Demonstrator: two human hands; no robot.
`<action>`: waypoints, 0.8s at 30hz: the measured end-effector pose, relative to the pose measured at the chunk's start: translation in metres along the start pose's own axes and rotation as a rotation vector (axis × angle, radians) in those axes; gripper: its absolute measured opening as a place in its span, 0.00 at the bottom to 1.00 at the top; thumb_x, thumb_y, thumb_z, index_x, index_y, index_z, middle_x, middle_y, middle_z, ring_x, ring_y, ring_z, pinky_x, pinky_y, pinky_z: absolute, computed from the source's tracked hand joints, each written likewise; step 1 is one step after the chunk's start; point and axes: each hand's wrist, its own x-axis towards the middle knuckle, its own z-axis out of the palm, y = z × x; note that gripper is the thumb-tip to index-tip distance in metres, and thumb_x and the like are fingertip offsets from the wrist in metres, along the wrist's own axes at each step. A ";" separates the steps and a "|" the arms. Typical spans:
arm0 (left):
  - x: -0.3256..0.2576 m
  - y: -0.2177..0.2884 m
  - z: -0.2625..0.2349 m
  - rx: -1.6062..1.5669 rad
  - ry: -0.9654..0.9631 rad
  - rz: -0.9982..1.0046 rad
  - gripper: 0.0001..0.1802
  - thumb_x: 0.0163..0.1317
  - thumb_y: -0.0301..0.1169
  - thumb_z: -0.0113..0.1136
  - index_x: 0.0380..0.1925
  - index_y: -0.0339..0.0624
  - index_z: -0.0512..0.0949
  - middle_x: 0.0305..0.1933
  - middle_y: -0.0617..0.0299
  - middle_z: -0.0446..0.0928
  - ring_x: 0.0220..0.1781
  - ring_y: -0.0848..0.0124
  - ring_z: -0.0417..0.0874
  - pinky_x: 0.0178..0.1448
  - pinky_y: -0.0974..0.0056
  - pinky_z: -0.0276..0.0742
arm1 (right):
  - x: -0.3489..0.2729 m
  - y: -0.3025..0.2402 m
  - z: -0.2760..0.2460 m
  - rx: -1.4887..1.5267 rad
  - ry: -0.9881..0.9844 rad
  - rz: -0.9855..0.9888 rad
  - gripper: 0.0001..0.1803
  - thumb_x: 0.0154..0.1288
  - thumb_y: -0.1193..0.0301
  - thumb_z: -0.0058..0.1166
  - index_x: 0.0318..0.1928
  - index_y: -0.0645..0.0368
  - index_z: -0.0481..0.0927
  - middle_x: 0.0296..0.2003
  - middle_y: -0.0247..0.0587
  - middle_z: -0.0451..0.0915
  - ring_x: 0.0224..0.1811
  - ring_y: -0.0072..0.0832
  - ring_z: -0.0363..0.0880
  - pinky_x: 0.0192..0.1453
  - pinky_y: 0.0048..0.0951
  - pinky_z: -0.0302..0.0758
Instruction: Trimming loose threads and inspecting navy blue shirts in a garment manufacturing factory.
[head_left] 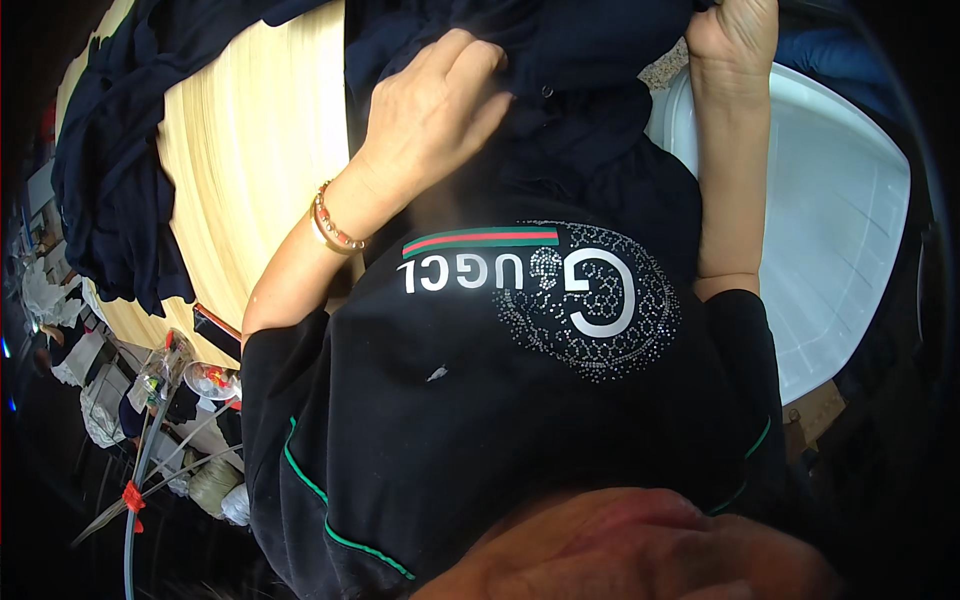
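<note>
Dark navy cloth (590, 110), apparently a garment with a small round snap or button, lies over my lap and runs up to the top edge of the view. My left hand (437, 105) rests on its left part, fingers curled down against the cloth and thumb pointing right; the fingertips are hidden. At the top right, my right hand (735, 35) is bent closed at the cloth's right edge, partly cut off by the frame. A fold of the cloth appears gripped there, though the fingers show only in part.
A pale wood-grain table (260, 120) stands on my left, with more navy cloth (115, 190) hanging over it. To my right sits a large white plastic basin (830, 240). A phone-like dark object (217, 328), a clear cup (212, 381), thread cones (215, 485) and metal rods are at the lower left.
</note>
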 end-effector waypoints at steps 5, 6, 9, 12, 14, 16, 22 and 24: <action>0.007 -0.010 0.003 -0.106 0.105 0.088 0.11 0.57 0.25 0.68 0.40 0.44 0.81 0.40 0.61 0.79 0.41 0.59 0.85 0.40 0.60 0.83 | -0.008 -0.009 0.022 -0.096 0.136 0.017 0.15 0.75 0.70 0.58 0.56 0.62 0.84 0.52 0.40 0.88 0.53 0.30 0.86 0.61 0.32 0.82; 0.007 -0.013 0.001 -0.228 0.083 0.045 0.11 0.58 0.24 0.67 0.41 0.44 0.81 0.40 0.60 0.79 0.41 0.60 0.85 0.41 0.62 0.82 | -0.011 -0.010 0.029 -0.155 0.248 0.034 0.14 0.75 0.69 0.58 0.55 0.61 0.85 0.51 0.40 0.88 0.51 0.29 0.87 0.59 0.31 0.82; 0.008 -0.018 -0.016 -0.716 -0.049 -0.242 0.08 0.69 0.26 0.62 0.47 0.40 0.81 0.40 0.65 0.79 0.41 0.73 0.81 0.46 0.70 0.76 | -0.001 -0.012 0.017 -0.113 0.165 0.059 0.13 0.74 0.69 0.60 0.53 0.60 0.86 0.48 0.39 0.89 0.48 0.29 0.87 0.57 0.30 0.83; 0.009 -0.036 -0.032 -1.305 -0.061 -0.389 0.11 0.75 0.27 0.56 0.53 0.38 0.79 0.41 0.70 0.79 0.43 0.81 0.78 0.51 0.74 0.74 | 0.004 -0.011 0.007 -0.061 0.182 -0.004 0.13 0.74 0.69 0.59 0.53 0.61 0.85 0.48 0.39 0.89 0.49 0.29 0.87 0.57 0.30 0.83; 0.002 -0.071 -0.044 -1.547 -0.045 -0.438 0.14 0.76 0.25 0.54 0.58 0.36 0.77 0.43 0.65 0.83 0.45 0.77 0.85 0.56 0.71 0.82 | -0.001 -0.011 0.013 -0.104 0.189 0.026 0.16 0.73 0.70 0.61 0.56 0.63 0.83 0.47 0.37 0.88 0.46 0.26 0.86 0.53 0.26 0.82; 0.031 -0.047 -0.060 -1.704 0.175 -0.561 0.15 0.76 0.25 0.52 0.59 0.34 0.78 0.48 0.61 0.86 0.47 0.73 0.88 0.59 0.68 0.85 | 0.041 -0.018 -0.095 -0.037 -0.204 0.064 0.17 0.77 0.74 0.54 0.61 0.68 0.78 0.36 0.29 0.79 0.23 0.10 0.63 0.26 0.13 0.59; 0.070 -0.051 -0.056 -1.548 0.191 -0.425 0.10 0.75 0.31 0.58 0.50 0.37 0.78 0.48 0.61 0.82 0.49 0.74 0.83 0.56 0.70 0.78 | -0.002 -0.004 -0.023 -0.410 -0.290 -0.150 0.22 0.78 0.72 0.51 0.68 0.63 0.71 0.28 0.26 0.66 0.22 0.13 0.59 0.25 0.15 0.55; 0.079 -0.045 -0.050 -1.558 0.198 -0.442 0.10 0.74 0.30 0.57 0.51 0.38 0.78 0.49 0.61 0.82 0.50 0.73 0.82 0.58 0.70 0.77 | -0.017 -0.003 -0.016 -0.543 -0.567 -0.152 0.26 0.76 0.71 0.54 0.71 0.62 0.68 0.31 0.29 0.73 0.24 0.12 0.61 0.26 0.14 0.57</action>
